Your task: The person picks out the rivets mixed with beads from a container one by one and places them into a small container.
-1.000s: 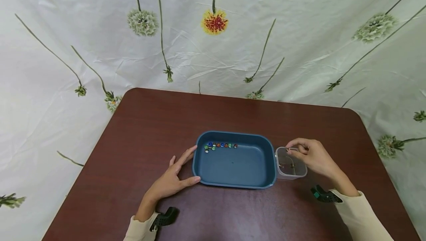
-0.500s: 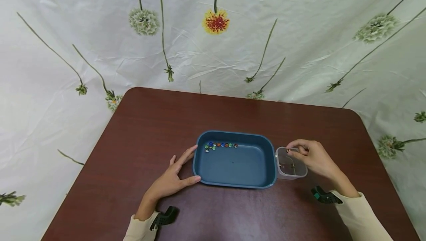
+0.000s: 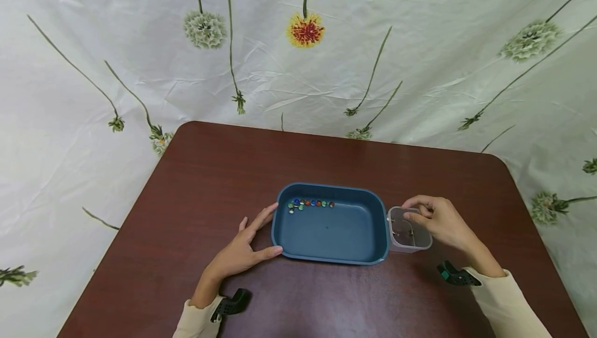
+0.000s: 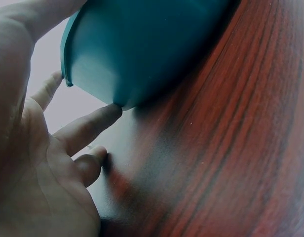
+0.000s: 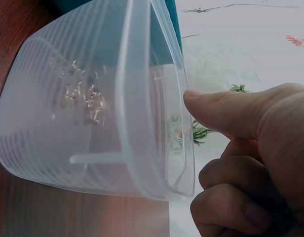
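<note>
My left hand point(image 3: 242, 250) steadies the left end of a blue plastic tray point(image 3: 326, 261), thumb at the near corner and fingertips at the side; in the left wrist view, fingertips touch the tray wall point(image 4: 142, 49). Small round coloured pieces point(image 3: 313, 203), shiny like glass marbles, lie in a row at the tray's back left. My right hand point(image 3: 440, 221) is over a clear plastic container point(image 3: 410, 248), with thumb and forefinger apart at its rim and the other fingers curled. No piece shows between them. Several small gold-coloured shiny pieces point(image 5: 88, 96) lie inside the container.
The container stands against the tray's right end. Both rest on a dark red-brown wooden table point(image 3: 224, 167) with rounded far corners. Behind it hangs a pale cloth point(image 3: 261, 27) printed with flowers. Black bands point(image 3: 233, 303) sit at both wrists.
The small shiny piece seen between my right thumb and forefinger no longer shows there. Both hands, the tray and the container stay in place; the head view shifts slightly.
</note>
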Demonstrator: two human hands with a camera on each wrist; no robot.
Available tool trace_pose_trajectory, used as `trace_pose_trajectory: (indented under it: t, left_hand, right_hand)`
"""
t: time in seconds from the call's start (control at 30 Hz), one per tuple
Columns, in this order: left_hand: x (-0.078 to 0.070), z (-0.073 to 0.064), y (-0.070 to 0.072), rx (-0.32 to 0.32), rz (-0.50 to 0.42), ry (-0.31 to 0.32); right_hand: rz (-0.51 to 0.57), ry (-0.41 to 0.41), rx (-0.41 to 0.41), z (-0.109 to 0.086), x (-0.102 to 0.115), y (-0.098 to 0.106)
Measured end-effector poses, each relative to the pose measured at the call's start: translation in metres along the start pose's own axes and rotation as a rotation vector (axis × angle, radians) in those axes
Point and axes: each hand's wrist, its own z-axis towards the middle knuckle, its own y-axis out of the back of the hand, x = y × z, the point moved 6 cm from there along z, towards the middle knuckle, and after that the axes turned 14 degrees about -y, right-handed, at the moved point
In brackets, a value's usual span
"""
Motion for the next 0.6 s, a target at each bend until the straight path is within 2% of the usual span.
trace_pose_trajectory:
  t: [0.3, 0.6]
  left_hand:
    - [-0.001, -0.001, 0.001, -0.003, 0.014, 0.009]
    - [0.000, -0.001, 0.000, -0.005, 0.010, 0.000]
  right_hand:
    - [-0.011, -0.004, 0.002, 0.003, 0.002, 0.000]
    - [0.000, 0.036, 0.020, 0.005, 0.018, -0.005]
